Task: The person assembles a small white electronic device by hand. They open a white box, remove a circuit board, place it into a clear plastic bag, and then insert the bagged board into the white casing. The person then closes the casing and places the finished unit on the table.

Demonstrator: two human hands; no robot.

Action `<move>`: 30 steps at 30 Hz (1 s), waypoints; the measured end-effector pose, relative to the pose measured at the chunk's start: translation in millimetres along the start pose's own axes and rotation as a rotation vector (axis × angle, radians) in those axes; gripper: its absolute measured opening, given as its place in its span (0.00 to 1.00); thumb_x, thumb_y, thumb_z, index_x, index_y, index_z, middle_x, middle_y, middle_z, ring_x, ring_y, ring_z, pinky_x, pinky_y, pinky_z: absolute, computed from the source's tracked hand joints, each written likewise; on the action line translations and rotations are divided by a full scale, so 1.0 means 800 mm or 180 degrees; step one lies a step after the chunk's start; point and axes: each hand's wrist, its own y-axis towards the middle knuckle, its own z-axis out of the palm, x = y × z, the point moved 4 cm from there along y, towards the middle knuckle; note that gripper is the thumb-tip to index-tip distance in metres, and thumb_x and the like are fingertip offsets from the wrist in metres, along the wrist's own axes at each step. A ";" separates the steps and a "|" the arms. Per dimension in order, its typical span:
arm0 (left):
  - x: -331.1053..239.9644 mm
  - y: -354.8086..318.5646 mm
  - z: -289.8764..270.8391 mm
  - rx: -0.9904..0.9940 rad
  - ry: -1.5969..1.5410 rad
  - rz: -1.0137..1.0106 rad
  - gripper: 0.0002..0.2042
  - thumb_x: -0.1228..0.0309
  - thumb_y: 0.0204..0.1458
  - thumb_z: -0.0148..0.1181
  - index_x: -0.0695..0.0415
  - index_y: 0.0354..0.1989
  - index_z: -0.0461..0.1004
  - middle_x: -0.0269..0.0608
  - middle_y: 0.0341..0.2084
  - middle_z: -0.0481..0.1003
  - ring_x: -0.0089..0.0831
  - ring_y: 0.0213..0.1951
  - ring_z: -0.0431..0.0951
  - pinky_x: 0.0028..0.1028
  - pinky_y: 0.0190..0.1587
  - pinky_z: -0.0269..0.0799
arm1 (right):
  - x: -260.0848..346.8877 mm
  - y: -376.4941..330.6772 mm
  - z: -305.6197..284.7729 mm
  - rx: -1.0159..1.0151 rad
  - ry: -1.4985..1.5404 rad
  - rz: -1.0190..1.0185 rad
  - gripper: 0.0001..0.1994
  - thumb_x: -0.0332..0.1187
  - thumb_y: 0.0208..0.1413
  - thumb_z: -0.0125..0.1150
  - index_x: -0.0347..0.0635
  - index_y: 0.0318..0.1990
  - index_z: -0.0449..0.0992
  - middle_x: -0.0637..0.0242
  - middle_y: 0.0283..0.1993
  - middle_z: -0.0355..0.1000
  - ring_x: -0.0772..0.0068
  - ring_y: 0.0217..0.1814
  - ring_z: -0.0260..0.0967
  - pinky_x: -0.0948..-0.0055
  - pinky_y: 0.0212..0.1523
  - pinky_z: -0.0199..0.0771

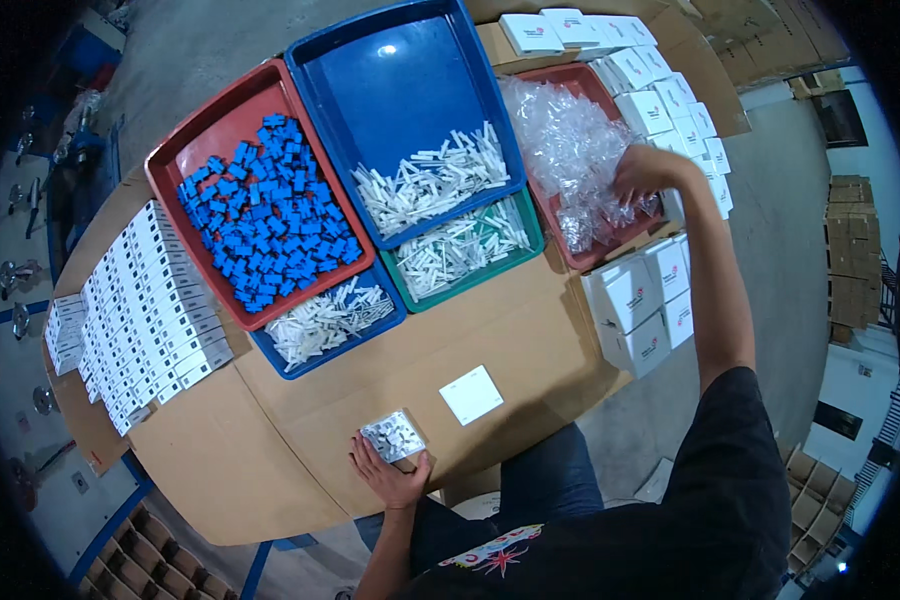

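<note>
Across the middle, cardboard (pixel 535 330). Beyond the hands, blue tray (pixel 400 75) with white strips (pixel 435 170); to its left, red tray (pixel 210 125) of blue clips (pixel 265 205); to its right, second red tray (pixel 584 80) of clear bags (pixel 560 135). Next, right hand (pixel 648 172), down among the clear bags; impossible to make out whether clenched on one. Then left hand (pixel 395 482), near the front edge. Then white card (pixel 471 395), flat. Then packet (pixel 413 447) of grey pieces (pixel 391 434), on the cardboard just left of the card, grasped between left fingers and thumb.

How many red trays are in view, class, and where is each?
2: the left red tray, holding blue pieces; the right red tray, holding clear plastic beneath the right hand.
</note>
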 end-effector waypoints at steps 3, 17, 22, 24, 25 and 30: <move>-0.004 0.005 -0.005 0.0042 0.0059 -0.0024 0.55 0.41 0.45 0.67 0.67 0.74 0.49 0.61 0.71 0.56 0.57 0.73 0.55 0.57 0.74 0.46 | 0.005 0.027 0.053 0.0243 -0.0690 -0.0094 0.11 0.38 0.53 0.67 0.41 0.37 0.86 0.64 0.32 0.83 0.69 0.30 0.79 0.63 0.32 0.80; -0.010 0.013 -0.006 0.0122 0.0101 0.0005 0.55 0.43 0.46 0.66 0.66 0.75 0.48 0.62 0.71 0.54 0.59 0.73 0.53 0.58 0.73 0.45 | -0.001 0.115 -0.014 -0.1620 -0.0204 -0.1718 0.17 0.25 0.51 0.58 0.30 0.48 0.78 0.56 0.37 0.80 0.65 0.37 0.76 0.65 0.40 0.76; -0.012 0.012 -0.009 0.0099 0.0077 0.0003 0.54 0.41 0.47 0.65 0.66 0.74 0.48 0.62 0.71 0.54 0.59 0.73 0.53 0.58 0.74 0.45 | 0.030 0.012 -0.025 -0.1163 0.0064 -0.1072 0.19 0.28 0.48 0.65 0.35 0.49 0.81 0.49 0.42 0.81 0.54 0.45 0.80 0.60 0.48 0.78; -0.014 0.012 -0.009 0.0101 0.0089 -0.0025 0.54 0.41 0.47 0.65 0.66 0.74 0.48 0.62 0.71 0.55 0.59 0.73 0.53 0.58 0.74 0.44 | 0.022 0.000 -0.018 -0.1294 -0.0063 -0.1037 0.18 0.29 0.47 0.67 0.38 0.48 0.82 0.50 0.41 0.81 0.53 0.45 0.80 0.58 0.49 0.78; -0.013 0.012 -0.007 0.0106 0.0071 0.0018 0.54 0.41 0.47 0.65 0.66 0.74 0.48 0.62 0.71 0.55 0.59 0.73 0.53 0.58 0.74 0.44 | 0.000 -0.002 -0.009 -0.1433 -0.0252 -0.1068 0.17 0.30 0.47 0.68 0.40 0.47 0.82 0.51 0.41 0.81 0.52 0.45 0.80 0.58 0.49 0.78; -0.009 0.010 -0.007 0.0066 0.0096 0.0056 0.55 0.41 0.47 0.65 0.66 0.75 0.48 0.62 0.72 0.54 0.59 0.73 0.53 0.58 0.74 0.44 | 0.010 -0.011 0.070 -0.1063 -0.0946 -0.0954 0.13 0.28 0.48 0.66 0.40 0.43 0.80 0.55 0.40 0.78 0.50 0.45 0.77 0.58 0.47 0.76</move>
